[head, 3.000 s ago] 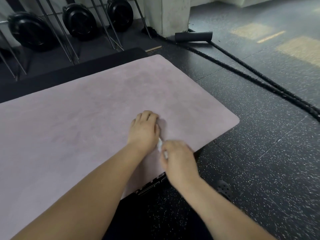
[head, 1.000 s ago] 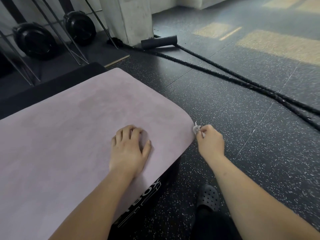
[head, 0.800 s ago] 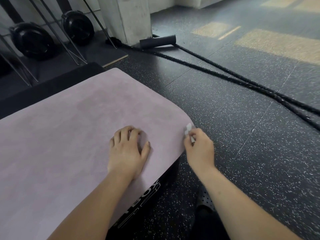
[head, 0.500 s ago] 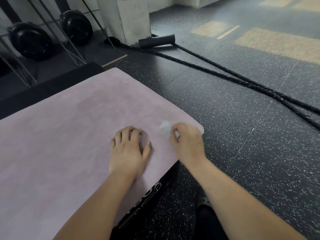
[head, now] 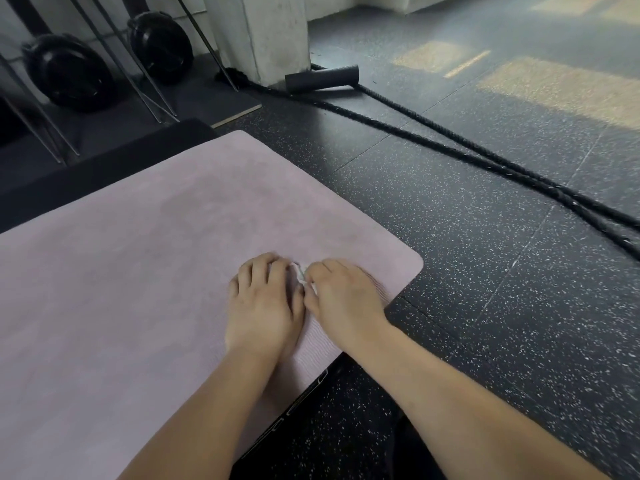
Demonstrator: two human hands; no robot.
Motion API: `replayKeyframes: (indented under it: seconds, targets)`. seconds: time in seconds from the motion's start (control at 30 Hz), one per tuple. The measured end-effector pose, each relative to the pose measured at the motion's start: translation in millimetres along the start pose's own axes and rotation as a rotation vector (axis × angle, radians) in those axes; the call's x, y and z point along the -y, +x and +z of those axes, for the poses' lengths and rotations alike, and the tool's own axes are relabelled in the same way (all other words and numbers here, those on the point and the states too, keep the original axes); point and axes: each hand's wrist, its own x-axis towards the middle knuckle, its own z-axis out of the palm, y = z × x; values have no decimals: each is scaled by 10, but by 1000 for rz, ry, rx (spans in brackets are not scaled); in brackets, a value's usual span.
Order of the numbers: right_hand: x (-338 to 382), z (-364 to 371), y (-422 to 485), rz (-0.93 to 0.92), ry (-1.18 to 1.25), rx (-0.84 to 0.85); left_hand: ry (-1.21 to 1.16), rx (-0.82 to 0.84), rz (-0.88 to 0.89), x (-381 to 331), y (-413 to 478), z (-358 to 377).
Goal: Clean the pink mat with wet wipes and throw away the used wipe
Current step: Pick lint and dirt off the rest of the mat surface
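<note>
Centrally, a little below the middle of the frame, the pink mat (head: 145, 271) is seen lying over a black block (head: 300, 394), whose side with white markings shows under the mat's lower edge. The left hand (head: 263, 306) is laid palm down on the mat near its right corner, with the fingers kept close together and only slightly bent; nothing is held by it. The right hand (head: 346, 299) is set just beside it, touching it along the thumb side. Its fingers are curled, and a crumpled white wet wipe (head: 300, 277) is pinched in them. The wipe is held low at the mat's surface, between the fingertips of the two hands; only a small part of it is visible, and contact with the mat cannot be confirmed.

A speckled black floor (head: 485, 306) is seen to the right. Two thick black ropes (head: 450, 147) are stretched across it from the top centre to the right edge. A dark cylinder (head: 322, 77) lies beside a concrete pillar (head: 266, 32) at the top. Black weight plates (head: 69, 71) are stored at the upper left.
</note>
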Motion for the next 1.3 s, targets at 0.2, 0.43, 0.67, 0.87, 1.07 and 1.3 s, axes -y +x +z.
replayKeyframes:
  seconds: [0.2, 0.43, 0.67, 0.87, 1.07, 1.3]
  targets:
    - [-801, -183, 411, 422, -144, -11, -5, 9, -18, -8, 2, 7]
    - [-784, -152, 506, 469, -92, 62, -35, 5, -34, -7, -3, 1]
    - [-24, -13, 403, -17, -48, 195, -126, -50, -24, 20, -11, 13]
    - [-874, -129, 795, 410, -207, 53, -83, -31, -44, -4, -4, 1]
    - [-636, -71, 834, 329, -146, 128, -79, -40, -21, 2, -5, -2]
    - [-47, 100, 822, -20, 63, 204, -95, -52, -28, 3, -5, -10]
